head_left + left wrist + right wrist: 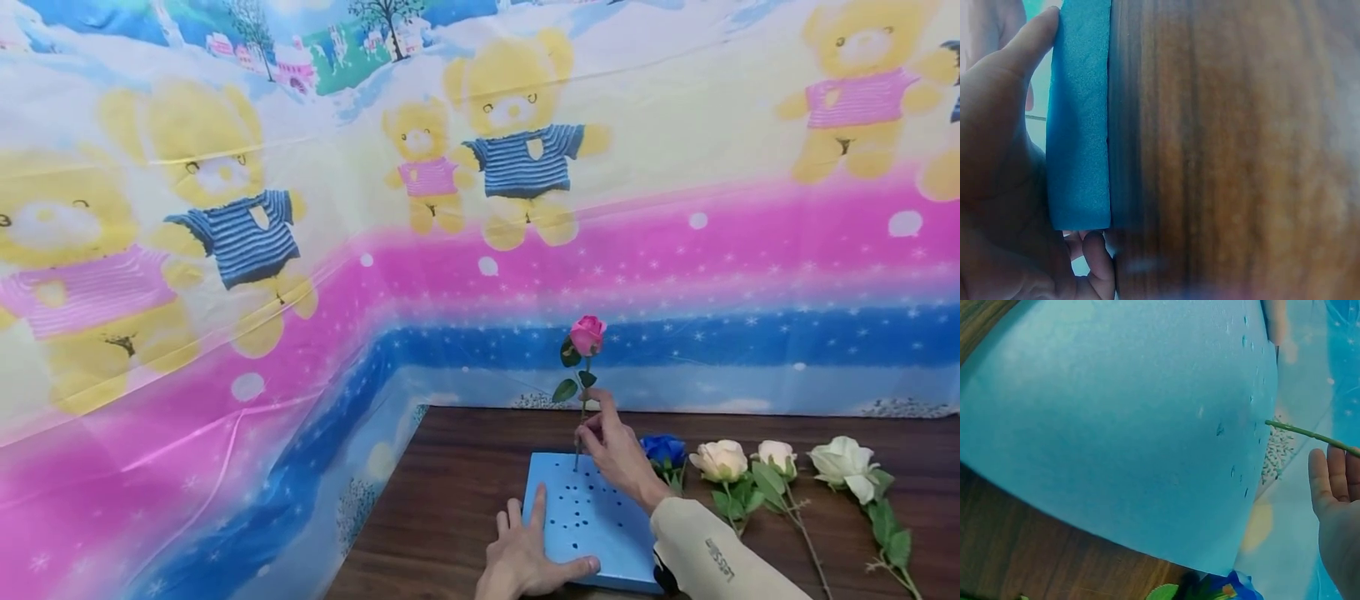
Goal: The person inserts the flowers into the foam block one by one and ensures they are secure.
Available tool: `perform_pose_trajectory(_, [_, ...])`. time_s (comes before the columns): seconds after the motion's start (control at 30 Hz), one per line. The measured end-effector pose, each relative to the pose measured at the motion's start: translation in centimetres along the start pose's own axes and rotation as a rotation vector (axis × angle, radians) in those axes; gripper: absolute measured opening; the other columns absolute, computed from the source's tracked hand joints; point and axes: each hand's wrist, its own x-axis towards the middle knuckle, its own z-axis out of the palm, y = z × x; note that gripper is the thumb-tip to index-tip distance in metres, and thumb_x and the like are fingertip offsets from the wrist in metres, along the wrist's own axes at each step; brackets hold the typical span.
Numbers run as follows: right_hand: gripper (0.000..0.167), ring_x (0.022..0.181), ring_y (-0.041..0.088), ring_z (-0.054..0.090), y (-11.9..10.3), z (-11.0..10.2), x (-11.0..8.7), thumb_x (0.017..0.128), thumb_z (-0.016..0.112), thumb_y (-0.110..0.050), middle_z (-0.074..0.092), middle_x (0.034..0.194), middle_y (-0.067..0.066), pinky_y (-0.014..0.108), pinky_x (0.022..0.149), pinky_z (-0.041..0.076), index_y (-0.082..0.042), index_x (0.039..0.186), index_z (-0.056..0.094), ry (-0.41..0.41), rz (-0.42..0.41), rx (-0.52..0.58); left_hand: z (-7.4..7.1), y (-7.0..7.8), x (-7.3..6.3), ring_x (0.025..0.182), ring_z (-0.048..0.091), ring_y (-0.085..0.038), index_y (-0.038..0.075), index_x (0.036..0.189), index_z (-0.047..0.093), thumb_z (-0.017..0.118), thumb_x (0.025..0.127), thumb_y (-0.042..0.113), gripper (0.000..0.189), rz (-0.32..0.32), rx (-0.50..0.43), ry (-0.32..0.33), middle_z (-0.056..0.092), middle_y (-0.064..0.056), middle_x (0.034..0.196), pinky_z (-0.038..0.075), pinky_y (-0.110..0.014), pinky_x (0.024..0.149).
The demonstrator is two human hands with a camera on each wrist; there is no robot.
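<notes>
In the head view my right hand (615, 450) pinches the thin green stem of a pink rose (588, 335), which stands upright over the far part of a light blue foam block (600, 560). The stem's lower end is right at the block's holed top; the right wrist view shows the stem (1310, 434) with its tip close to that surface. Small holes dot the block's top. My left hand (523, 554) rests against the block's left front corner, fingers spread on the left side and thumb along the front. In the left wrist view it touches the block's side (1080, 137).
On the dark wooden table (420, 500), right of the block, lie a blue rose (663, 450), two pale peach roses (720, 461) and a white rose (846, 467), with leafy stems. A cloth printed with bears (517, 158) hangs behind the table and along its left.
</notes>
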Motion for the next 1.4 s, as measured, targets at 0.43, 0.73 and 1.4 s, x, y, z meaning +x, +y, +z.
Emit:
perform_pose_trajectory(0.43, [0.052, 0.09, 0.023, 0.077, -0.6, -0.8, 0.9, 0.117, 0.061, -0.013, 0.073, 0.106, 0.005, 0.044, 0.085, 0.064, -0.029, 0.16, 0.037, -0.092, 0.01, -0.053, -0.1, 0.4, 0.1, 0.148, 0.045, -0.053, 0.03, 0.18, 0.021, 0.073, 0.077, 0.096, 0.134, 0.01, 0.022, 0.014, 0.037, -0.026, 0.168, 0.056, -0.067, 0.08])
perform_pose_trajectory(0.73, [0.057, 0.087, 0.012, 0.07, -0.7, -1.1, 1.6, 0.116, 0.062, -0.011, 0.069, 0.101, 0.0, 0.041, 0.085, 0.059, -0.019, 0.164, 0.033, -0.101, -0.039, -0.116, -0.3, 1.1, 0.2, 0.144, 0.047, -0.051, 0.029, 0.18, 0.022, 0.075, 0.076, 0.096, 0.135, 0.016, 0.021, 0.029, 0.039, -0.026, 0.168, 0.056, -0.067, 0.081])
perform_pose_trajectory(1.4, [0.052, 0.086, 0.01, 0.067, -0.2, 0.0, 0.7, 0.115, 0.062, -0.009, 0.063, 0.098, 0.0, 0.033, 0.079, 0.056, -0.016, 0.16, 0.035, -0.084, -0.039, -0.094, 0.0, 0.2, 0.0, 0.149, 0.044, -0.054, 0.03, 0.18, 0.021, 0.075, 0.075, 0.097, 0.136, -0.004, 0.022, 0.013, 0.037, -0.027, 0.169, 0.056, -0.068, 0.083])
